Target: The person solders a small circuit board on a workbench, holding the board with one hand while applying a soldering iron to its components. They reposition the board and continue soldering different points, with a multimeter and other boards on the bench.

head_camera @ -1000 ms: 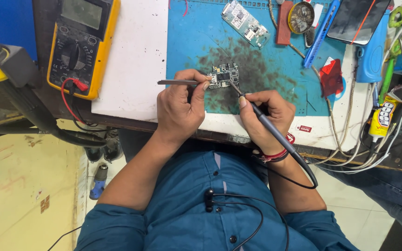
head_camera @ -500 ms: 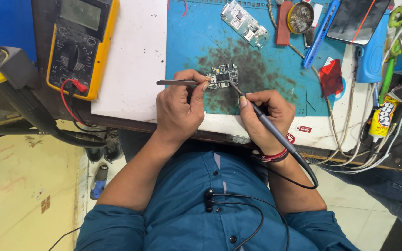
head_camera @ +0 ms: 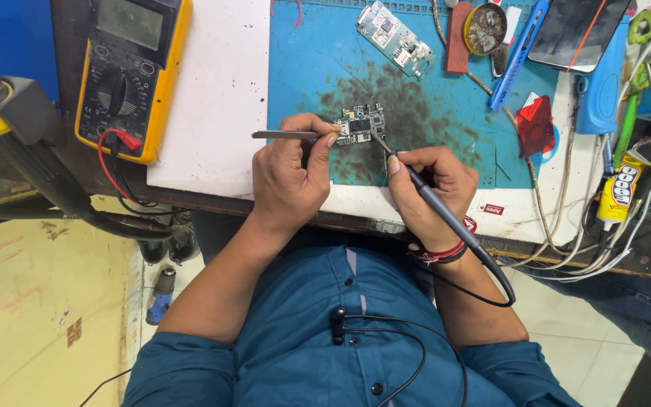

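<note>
the left hand (head_camera: 289, 175) grips a pair of metal tweezers (head_camera: 286, 135), fingers closed round them, with the tips at the left edge of a small circuit board (head_camera: 360, 123). the board lies on the stained blue work mat (head_camera: 303, 68), between the two hands. the right hand (head_camera: 431, 188) is closed round a dark soldering iron (head_camera: 427, 194) held like a pen, its tip seemingly touching the board's right side, though contact is hard to confirm. a yellow multimeter (head_camera: 129, 68) sits well to the left.
</note>
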`<state>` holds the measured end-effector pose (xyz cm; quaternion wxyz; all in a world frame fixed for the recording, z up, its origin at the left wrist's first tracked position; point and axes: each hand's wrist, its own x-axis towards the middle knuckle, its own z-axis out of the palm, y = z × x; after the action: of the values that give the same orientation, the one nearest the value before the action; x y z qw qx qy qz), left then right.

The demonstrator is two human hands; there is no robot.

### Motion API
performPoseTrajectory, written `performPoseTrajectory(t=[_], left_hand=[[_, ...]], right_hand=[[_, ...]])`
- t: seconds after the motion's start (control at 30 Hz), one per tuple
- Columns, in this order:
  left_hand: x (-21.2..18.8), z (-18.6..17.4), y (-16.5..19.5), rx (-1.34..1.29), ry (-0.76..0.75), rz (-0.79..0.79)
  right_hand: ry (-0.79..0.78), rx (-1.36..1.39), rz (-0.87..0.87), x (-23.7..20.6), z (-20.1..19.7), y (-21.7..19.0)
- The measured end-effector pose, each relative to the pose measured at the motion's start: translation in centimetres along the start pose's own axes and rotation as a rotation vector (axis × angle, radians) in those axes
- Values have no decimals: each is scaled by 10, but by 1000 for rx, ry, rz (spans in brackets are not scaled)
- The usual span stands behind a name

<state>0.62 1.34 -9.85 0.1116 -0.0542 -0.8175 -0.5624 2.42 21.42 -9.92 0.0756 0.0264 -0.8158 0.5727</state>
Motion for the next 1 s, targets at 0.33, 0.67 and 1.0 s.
performPoseTrajectory(t=[0.33, 0.67, 1.0], left_hand=[[0, 0, -2, -4, -1, 6], [6, 8, 3, -238, 21, -87], [9, 16, 4, -60, -23, -43]], right_hand=[[-13, -10, -21, -1, -1, 2], [74, -165, -153, 0, 1, -6], [35, -306, -259, -2, 1, -11]])
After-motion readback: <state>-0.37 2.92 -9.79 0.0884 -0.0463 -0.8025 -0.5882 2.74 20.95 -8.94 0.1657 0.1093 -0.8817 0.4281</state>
